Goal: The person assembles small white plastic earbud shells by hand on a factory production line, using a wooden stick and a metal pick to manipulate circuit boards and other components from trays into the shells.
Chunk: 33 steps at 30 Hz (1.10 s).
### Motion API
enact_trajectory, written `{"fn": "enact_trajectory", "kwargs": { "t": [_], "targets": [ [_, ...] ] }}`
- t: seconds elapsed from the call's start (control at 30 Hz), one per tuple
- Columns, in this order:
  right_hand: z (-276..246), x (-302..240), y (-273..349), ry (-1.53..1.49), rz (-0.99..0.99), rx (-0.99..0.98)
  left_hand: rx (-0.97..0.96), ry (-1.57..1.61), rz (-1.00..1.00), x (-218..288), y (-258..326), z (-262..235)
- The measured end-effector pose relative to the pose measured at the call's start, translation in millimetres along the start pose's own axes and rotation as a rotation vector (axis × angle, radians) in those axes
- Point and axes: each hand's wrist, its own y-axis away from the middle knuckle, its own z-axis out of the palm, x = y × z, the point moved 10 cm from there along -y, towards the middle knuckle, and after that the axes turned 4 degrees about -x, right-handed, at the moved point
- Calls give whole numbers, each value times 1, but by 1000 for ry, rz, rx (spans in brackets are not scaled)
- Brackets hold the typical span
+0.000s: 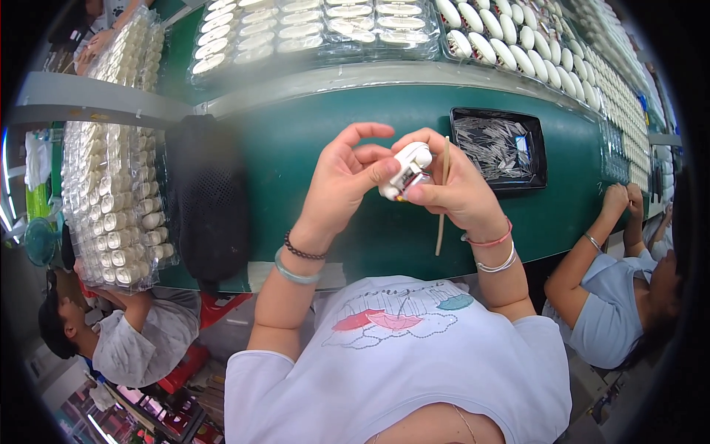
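Over the green bench, both hands hold a small white plastic housing (409,164) with wires and inner parts showing on its open side. My right hand (462,185) grips it between thumb and fingers. A thin wooden stick (440,235) is tucked in that same hand and slants down toward me. My left hand (342,177) presses its thumb to the housing's left side, with the index finger raised and curved above. What the left fingertips touch behind the housing is hidden.
A black tray (543,163) of small clear strips sits right of my hands. Clear trays of white housings (299,26) line the far ledge, and more housings (118,214) stack at left beside a dark mesh bag (211,200). People (610,296) sit on both sides.
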Motion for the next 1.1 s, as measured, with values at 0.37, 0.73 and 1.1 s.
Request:
{"fn": "enact_trajectory", "kwargs": {
  "t": [0.37, 0.73, 1.1],
  "targets": [
    [-20, -14, 16, -60, -176, 360, -59, -94, 263, 2, 4, 16],
    [-95, -65, 61, 1470, -80, 600, -78, 22, 165, 1, -3, 12],
    [-97, -74, 67, 1500, -195, 728, -74, -80, 193, 1, -4, 6]
  ]
}}
